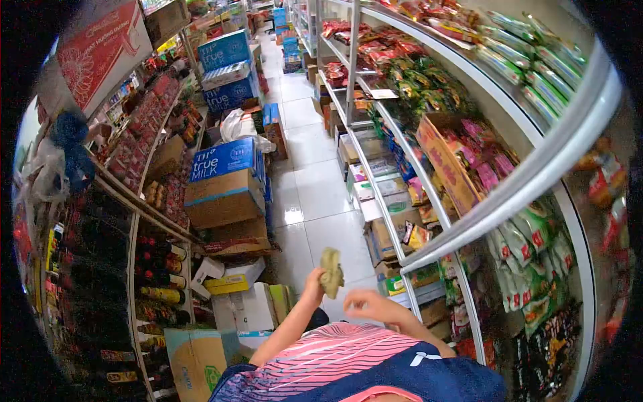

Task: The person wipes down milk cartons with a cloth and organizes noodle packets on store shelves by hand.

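Shop aisle, left hand [313, 280] holding one tan cloth [331, 271], right hand [365, 303] empty

- The white tiled floor [315, 187] is seen running down a narrow aisle.
- Cardboard boxes [224, 194], some marked as milk, are stacked on the floor along the left.
- The left shelves [134, 221] are filled with bottles [157, 271] and red packets.
- The white right shelves [429, 234] are loaded with snack packets [429, 87], and boxes are set beneath them.
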Demonstrator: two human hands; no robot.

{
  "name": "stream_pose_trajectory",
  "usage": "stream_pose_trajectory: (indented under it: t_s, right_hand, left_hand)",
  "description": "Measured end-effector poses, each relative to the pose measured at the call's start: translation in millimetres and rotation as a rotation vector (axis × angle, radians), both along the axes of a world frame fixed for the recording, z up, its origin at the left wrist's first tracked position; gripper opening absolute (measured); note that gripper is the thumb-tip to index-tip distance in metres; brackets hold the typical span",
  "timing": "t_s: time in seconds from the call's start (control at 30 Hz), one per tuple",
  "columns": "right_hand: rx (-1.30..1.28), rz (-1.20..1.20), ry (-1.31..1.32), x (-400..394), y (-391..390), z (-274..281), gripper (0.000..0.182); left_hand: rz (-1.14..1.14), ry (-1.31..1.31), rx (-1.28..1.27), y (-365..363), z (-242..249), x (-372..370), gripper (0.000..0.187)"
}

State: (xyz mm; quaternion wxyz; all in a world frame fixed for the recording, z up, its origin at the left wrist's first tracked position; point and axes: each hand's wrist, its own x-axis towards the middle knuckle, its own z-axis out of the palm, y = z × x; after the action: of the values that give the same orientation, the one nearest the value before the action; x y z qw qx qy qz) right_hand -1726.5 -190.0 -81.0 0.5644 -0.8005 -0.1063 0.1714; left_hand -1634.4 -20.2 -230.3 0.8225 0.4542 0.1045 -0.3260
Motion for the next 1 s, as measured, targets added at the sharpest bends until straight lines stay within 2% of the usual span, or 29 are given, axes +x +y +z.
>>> stream_pose_trajectory:
  t_s: [0.03, 0.07, 0.1, 0.13, 0.17, 0.23, 0.27, 0.3, 0.4, 0.43, 0.5, 0.57, 0.63, 0.7, 0.77, 0.87, 0.9, 0.93, 0.97, 1.0]
  right_hand:
    - [0.111, 0.389, 0.19, 12.5, 1.6, 13.0, 0.02]
    - [0.108, 0.399, 0.192, 26.2, 5.7, 17.8, 0.02]
    - [0.128, 0.563, 0.25, 41.4, 11.7, 20.7, 0.02]
    - [0.147, 0.724, 0.309, 58.5, 16.1, 21.5, 0.019]
    - [0.143, 0.728, 0.31, 77.9, 18.1, 21.0, 0.019]
    - [0.08, 0.831, 0.382, 119.0, 23.9, 17.3, 0.024]
    - [0.145, 0.804, 0.293, 136.8, 28.5, 10.3, 0.022]
    - [0.143, 0.806, 0.29, 159.5, 34.4, 14.4, 0.022]
    - [0.06, 0.802, 0.264, 228.2, 54.5, 32.1, 0.019]
    - [0.058, 0.809, 0.262, 247.9, 60.6, 31.6, 0.019]
    - [0.02, 0.784, 0.156, 288.7, 71.0, 25.1, 0.019]
    - [0.04, 0.733, 0.165, 319.4, 76.5, 22.3, 0.019]
    - [0.066, 0.706, 0.14, 343.5, 77.6, 26.8, 0.02]
    - [0.063, 0.709, 0.15, 371.4, 69.5, 33.6, 0.02]
    - [0.044, 0.707, 0.158, 399.3, 54.4, 32.4, 0.021]
    - [0.099, 0.551, 0.336, 443.0, 29.0, 16.5, 0.02]
    - [0.096, 0.553, 0.33, 458.7, 23.8, 11.2, 0.02]
    - [0.112, 0.429, 0.206, 475.8, 19.6, 6.2, 0.019]
    - [0.131, 0.307, 0.082, 493.7, 16.6, 0.3, 0.019]
    - [0.171, 0.19, 0.2, 512.2, 13.9, -7.5, 0.021]
  left_hand:
    - [0.019, 0.038, -0.177, 13.6, -14.4, 13.5, 0.033]
    - [0.072, 0.052, -0.225, 23.7, -23.3, 26.1, 0.037]
    - [0.178, 0.179, -0.248, 35.4, -12.6, 35.8, 0.039]
    - [0.248, 0.197, -0.169, 46.4, 2.8, 46.6, 0.039]
    - [0.316, 0.216, -0.089, 57.9, 11.1, 61.3, 0.038]
    - [0.337, 0.259, -0.045, 96.8, -20.2, 99.7, 0.038]
    - [0.364, 0.264, -0.014, 115.2, -29.7, 119.5, 0.037]
    - [0.335, 0.23, -0.102, 139.6, -58.6, 144.4, 0.037]
    - [0.346, 0.174, -0.121, 171.9, -36.7, 206.5, 0.035]
    - [0.352, 0.171, -0.122, 172.7, -16.8, 224.5, 0.035]
    - [0.409, 0.043, 0.092, 169.9, 15.0, 261.6, 0.035]
    - [0.402, 0.044, 0.122, 171.5, 9.4, 297.4, 0.036]
    - [0.437, 0.074, -0.059, 158.4, 18.9, 321.9, 0.036]
    - [0.474, 0.17, -0.172, 153.2, -18.6, 353.3, 0.037]
    - [0.53, 0.202, -0.058, 128.9, -11.5, 373.7, 0.037]
    - [0.39, 0.216, -0.22, 101.1, -25.2, 414.8, 0.041]
    - [0.346, 0.212, -0.268, 89.3, -14.2, 425.9, 0.043]
    - [0.287, 0.254, -0.339, 77.7, 4.9, 440.5, 0.047]
    - [0.248, 0.235, -0.216, 66.7, 18.9, 455.9, 0.052]
    - [0.234, 0.222, -0.311, 56.6, 22.4, 475.2, 0.053]
